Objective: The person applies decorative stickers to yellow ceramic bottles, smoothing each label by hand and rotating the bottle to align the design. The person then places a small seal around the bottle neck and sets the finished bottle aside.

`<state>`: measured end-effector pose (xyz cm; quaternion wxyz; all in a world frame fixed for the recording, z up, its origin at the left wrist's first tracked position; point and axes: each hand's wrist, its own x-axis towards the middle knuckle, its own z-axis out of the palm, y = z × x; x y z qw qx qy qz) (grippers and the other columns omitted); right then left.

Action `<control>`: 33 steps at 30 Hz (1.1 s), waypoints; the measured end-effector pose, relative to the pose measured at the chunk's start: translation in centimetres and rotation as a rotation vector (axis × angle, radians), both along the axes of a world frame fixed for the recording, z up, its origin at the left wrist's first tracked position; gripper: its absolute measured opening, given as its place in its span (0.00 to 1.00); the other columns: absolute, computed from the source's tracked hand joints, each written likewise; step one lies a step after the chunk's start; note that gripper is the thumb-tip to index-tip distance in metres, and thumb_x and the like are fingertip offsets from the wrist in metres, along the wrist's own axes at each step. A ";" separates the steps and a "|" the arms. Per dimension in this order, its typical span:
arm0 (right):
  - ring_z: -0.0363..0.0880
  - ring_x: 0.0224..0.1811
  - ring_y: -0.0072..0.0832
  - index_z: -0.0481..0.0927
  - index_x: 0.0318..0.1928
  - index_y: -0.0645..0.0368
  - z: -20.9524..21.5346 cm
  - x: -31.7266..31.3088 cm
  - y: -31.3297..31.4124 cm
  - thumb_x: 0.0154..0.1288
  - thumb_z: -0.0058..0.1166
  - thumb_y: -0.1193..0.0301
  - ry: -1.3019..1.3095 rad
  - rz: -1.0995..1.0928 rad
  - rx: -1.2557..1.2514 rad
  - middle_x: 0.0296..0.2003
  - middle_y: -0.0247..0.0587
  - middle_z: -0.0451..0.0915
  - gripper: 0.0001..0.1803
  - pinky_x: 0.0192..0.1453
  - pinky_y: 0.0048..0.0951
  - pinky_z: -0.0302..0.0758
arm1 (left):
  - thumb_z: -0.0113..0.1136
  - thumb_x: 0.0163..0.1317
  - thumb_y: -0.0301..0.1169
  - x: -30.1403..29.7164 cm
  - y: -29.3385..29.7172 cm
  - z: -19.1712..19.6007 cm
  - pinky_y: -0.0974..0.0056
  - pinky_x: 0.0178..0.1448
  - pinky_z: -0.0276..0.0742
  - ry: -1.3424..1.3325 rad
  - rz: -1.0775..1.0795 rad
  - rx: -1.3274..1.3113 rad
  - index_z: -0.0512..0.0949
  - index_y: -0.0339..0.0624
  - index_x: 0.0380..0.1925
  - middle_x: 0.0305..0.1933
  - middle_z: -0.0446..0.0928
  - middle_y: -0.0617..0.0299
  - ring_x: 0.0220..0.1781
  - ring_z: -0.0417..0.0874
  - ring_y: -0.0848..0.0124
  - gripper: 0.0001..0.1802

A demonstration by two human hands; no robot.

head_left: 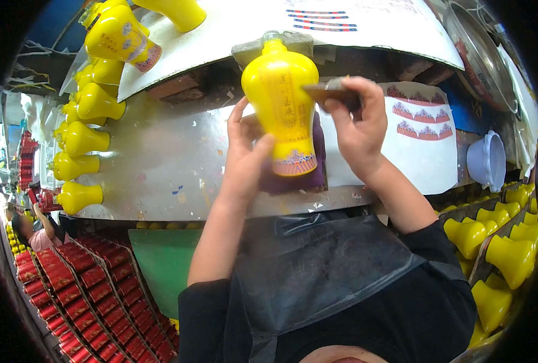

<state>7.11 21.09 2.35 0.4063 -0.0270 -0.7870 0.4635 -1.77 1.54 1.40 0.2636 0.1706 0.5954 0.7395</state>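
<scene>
A glossy yellow bottle (281,78) lies in front of me with its neck away from me. It carries a printed panel of characters down its front and a patterned band round its base. My left hand (245,145) curls round the bottle's lower left side, thumb near the band. In my right hand (362,127) is a dark flat scraper (335,94), pinched between thumb and fingers, its edge at the bottle's right shoulder. Under the bottle's base is a purple cloth (318,166), and a grey block (245,54) stands by its neck.
White paper with patterned decals (423,154) lies to the right, near a pale blue basin (486,160). Narrow decal strips (320,21) rest on a raised white board. Several yellow bottles (87,139) line the left; more (511,260) stand lower right. Racked red pieces (93,296) and another person (42,236) are left.
</scene>
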 end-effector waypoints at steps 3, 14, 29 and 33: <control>0.87 0.48 0.29 0.76 0.57 0.60 0.7 0.6 -0.1 0.66 0.66 0.84 0.039 0.233 0.235 0.50 0.43 0.82 0.21 0.52 0.26 0.85 | 0.62 0.67 0.30 0.0 -0.1 -0.1 0.53 0.74 0.69 0.011 -0.004 0.024 0.51 0.50 0.80 0.64 0.69 0.51 0.68 0.72 0.60 0.45; 0.88 0.45 0.37 0.88 0.49 0.55 6.3 0.0 -2.0 0.57 0.67 0.73 0.052 0.368 0.889 0.38 0.41 0.85 0.17 0.49 0.38 0.87 | 0.43 0.84 0.40 -0.2 -0.4 0.1 0.57 0.71 0.73 -0.105 -0.047 0.174 0.56 0.47 0.79 0.62 0.73 0.54 0.60 0.80 0.66 0.28; 0.81 0.30 0.15 0.85 0.53 0.63 8.9 -1.4 0.8 0.70 0.60 0.75 -0.399 0.202 0.076 0.33 0.37 0.85 0.13 0.35 0.22 0.78 | 0.68 0.65 0.34 -5.2 4.9 4.1 0.62 0.66 0.72 0.528 0.221 -0.185 0.72 0.38 0.64 0.55 0.73 0.58 0.58 0.75 0.70 0.29; 0.88 0.32 0.28 0.84 0.64 0.54 6.8 -2.7 0.6 0.62 0.74 0.69 -0.361 0.062 0.405 0.44 0.50 0.89 0.28 0.38 0.27 0.83 | 0.60 0.70 0.32 -6.1 5.9 4.0 0.66 0.62 0.74 0.460 0.242 -0.199 0.76 0.36 0.55 0.51 0.74 0.60 0.53 0.75 0.73 0.16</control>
